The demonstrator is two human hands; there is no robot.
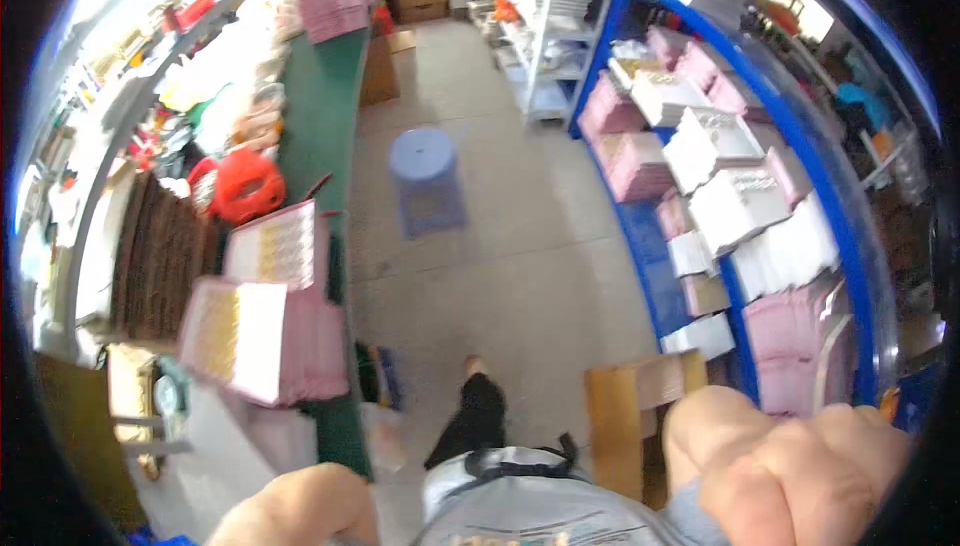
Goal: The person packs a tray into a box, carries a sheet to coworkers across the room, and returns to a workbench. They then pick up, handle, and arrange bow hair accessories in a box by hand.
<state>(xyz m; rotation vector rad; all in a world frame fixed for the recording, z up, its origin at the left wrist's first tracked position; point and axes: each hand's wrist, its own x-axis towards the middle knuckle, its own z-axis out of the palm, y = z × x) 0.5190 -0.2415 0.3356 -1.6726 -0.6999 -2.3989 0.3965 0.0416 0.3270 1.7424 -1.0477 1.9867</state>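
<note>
Right hand curled, contents hidden

White glare washes out the upper left and bleaches the pale face of the pink-sided stack; the smooth grey floor is softly, moderately lit. The round-topped blue plastic stool is blurred, fisheye distortion bows the blue metal rack, and black vignetting rims the edges.

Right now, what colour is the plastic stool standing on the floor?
The stool is light blue, seen best in the head view.
</note>
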